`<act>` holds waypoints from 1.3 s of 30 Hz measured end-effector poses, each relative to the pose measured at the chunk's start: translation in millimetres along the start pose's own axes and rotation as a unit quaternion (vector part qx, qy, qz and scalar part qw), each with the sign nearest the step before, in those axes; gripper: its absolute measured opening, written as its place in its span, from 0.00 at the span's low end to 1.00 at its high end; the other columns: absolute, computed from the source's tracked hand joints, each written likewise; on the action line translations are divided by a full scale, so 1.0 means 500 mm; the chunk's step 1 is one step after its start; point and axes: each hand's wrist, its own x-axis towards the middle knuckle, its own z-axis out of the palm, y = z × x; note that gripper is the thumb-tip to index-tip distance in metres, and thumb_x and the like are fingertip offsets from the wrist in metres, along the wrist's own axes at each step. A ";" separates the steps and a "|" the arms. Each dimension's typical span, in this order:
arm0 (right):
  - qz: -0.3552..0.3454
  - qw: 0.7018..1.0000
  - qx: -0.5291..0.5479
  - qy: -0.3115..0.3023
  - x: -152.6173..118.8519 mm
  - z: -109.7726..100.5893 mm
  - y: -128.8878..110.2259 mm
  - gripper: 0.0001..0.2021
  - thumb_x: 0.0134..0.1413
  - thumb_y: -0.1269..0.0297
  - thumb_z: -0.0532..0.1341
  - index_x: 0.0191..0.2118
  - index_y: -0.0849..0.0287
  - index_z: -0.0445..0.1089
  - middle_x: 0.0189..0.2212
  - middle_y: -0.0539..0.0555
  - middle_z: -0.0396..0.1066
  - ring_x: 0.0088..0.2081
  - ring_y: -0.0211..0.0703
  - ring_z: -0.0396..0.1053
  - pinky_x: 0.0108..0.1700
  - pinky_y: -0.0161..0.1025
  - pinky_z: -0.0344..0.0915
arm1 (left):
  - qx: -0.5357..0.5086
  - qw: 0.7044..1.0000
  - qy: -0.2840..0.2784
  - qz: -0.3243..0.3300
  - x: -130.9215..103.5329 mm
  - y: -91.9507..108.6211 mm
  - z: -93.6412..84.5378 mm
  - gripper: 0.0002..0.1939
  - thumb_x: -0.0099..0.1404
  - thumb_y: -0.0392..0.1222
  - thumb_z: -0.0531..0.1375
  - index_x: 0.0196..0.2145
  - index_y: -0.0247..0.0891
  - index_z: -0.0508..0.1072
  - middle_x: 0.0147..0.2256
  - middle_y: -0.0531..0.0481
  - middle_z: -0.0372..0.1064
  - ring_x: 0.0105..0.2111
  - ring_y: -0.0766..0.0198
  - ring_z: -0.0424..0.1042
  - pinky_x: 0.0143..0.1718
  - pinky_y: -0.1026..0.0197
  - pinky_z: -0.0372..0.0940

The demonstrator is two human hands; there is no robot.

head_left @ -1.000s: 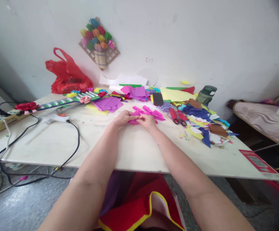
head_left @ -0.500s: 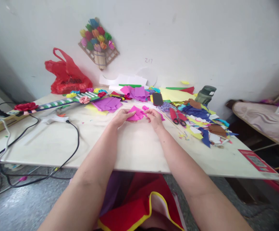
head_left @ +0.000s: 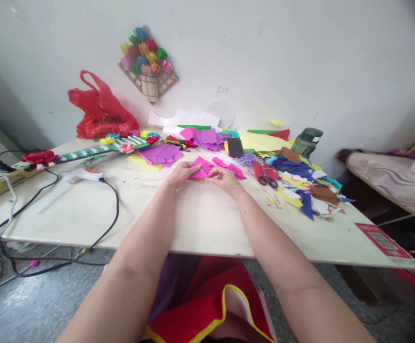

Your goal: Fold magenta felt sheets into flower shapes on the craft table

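Observation:
Over the middle of the white table, my left hand (head_left: 181,176) pinches a piece of magenta crepe paper (head_left: 200,168) between thumb and fingers. My right hand (head_left: 224,180) meets the right edge of the same piece, its thumb and forefinger closed on the lower right corner. Just behind my right hand lies another magenta paper piece (head_left: 230,166) on the table. Scissors with dark handles (head_left: 267,178) rest on red paper to the right. A stack of purple paper sheets (head_left: 162,155) lies to the left, beyond my left hand.
A hot glue gun (head_left: 82,177) with a black cord lies at left, near a flower-decorated green strip (head_left: 103,150). Behind stand a red plastic bag (head_left: 100,112) and, at right, a dark bottle (head_left: 308,141). A phone (head_left: 235,147) and coloured paper scraps (head_left: 296,171) cover the right side.
My right hand has moved slightly left and down along the magenta paper, uncovering more of the piece lying behind it. My left hand keeps its hold.

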 end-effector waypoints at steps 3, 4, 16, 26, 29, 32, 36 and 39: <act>0.007 1.000 0.002 0.007 0.002 0.003 0.007 0.11 0.35 0.59 0.66 0.26 0.58 0.70 0.26 0.51 0.71 0.30 0.41 0.69 0.36 0.40 0.66 | 0.006 1.000 0.003 -0.004 0.002 -0.003 -0.003 0.24 0.48 0.56 0.67 0.32 0.30 0.76 0.29 0.44 0.76 0.30 0.58 0.76 0.36 0.57 0.71; 0.011 1.000 0.003 0.013 0.003 0.004 0.010 0.11 0.35 0.59 0.66 0.26 0.58 0.70 0.25 0.50 0.71 0.29 0.40 0.68 0.36 0.41 0.66 | 0.007 1.000 0.004 -0.006 0.003 -0.005 -0.003 0.24 0.48 0.56 0.67 0.32 0.30 0.76 0.29 0.44 0.76 0.29 0.58 0.76 0.36 0.58 0.71; 0.022 0.999 -0.020 0.011 0.001 0.004 0.008 0.11 0.39 0.57 0.64 0.22 0.58 0.67 0.19 0.48 0.65 0.22 0.37 0.62 0.28 0.38 0.63 | 0.000 1.000 -0.010 -0.024 0.000 0.000 -0.001 0.25 0.46 0.57 0.68 0.32 0.30 0.76 0.27 0.46 0.75 0.28 0.60 0.75 0.36 0.59 0.70; -0.053 0.996 -0.063 0.020 0.000 0.011 -0.002 0.11 0.41 0.56 0.64 0.25 0.58 0.69 0.39 0.57 0.70 0.42 0.47 0.68 0.35 0.39 0.65 | -0.002 1.000 -0.008 -0.024 0.003 -0.005 0.003 0.25 0.47 0.56 0.68 0.32 0.30 0.75 0.27 0.46 0.75 0.27 0.61 0.75 0.34 0.60 0.70; -0.071 0.994 -0.076 0.028 0.003 0.017 0.002 0.09 0.40 0.58 0.66 0.24 0.57 0.70 0.43 0.58 0.68 0.47 0.48 0.67 0.42 0.43 0.66 | -0.004 1.000 -0.015 -0.027 0.002 -0.006 0.006 0.24 0.47 0.55 0.68 0.33 0.30 0.76 0.27 0.47 0.75 0.28 0.61 0.75 0.35 0.60 0.70; -0.081 0.991 -0.099 0.037 0.006 0.022 0.007 0.06 0.40 0.63 0.66 0.21 0.57 0.70 0.41 0.57 0.69 0.47 0.48 0.67 0.49 0.46 0.63 | 0.000 0.999 -0.019 -0.033 0.001 -0.007 0.009 0.23 0.47 0.55 0.68 0.31 0.30 0.76 0.27 0.47 0.76 0.29 0.61 0.75 0.37 0.59 0.70; -0.075 0.989 -0.111 0.055 0.007 0.027 0.011 0.07 0.41 0.64 0.65 0.19 0.57 0.68 0.40 0.56 0.70 0.46 0.48 0.68 0.51 0.46 0.61 | 0.002 0.999 -0.026 -0.035 0.003 -0.009 0.010 0.23 0.48 0.55 0.68 0.32 0.30 0.76 0.29 0.45 0.76 0.30 0.60 0.75 0.38 0.58 0.70; -0.071 0.989 -0.110 0.063 0.007 0.029 0.012 0.09 0.42 0.63 0.65 0.19 0.57 0.67 0.38 0.56 0.71 0.47 0.48 0.68 0.51 0.46 0.61 | 0.001 0.999 -0.035 -0.029 0.004 -0.009 0.010 0.25 0.48 0.56 0.67 0.31 0.29 0.76 0.29 0.44 0.76 0.29 0.61 0.75 0.37 0.59 0.71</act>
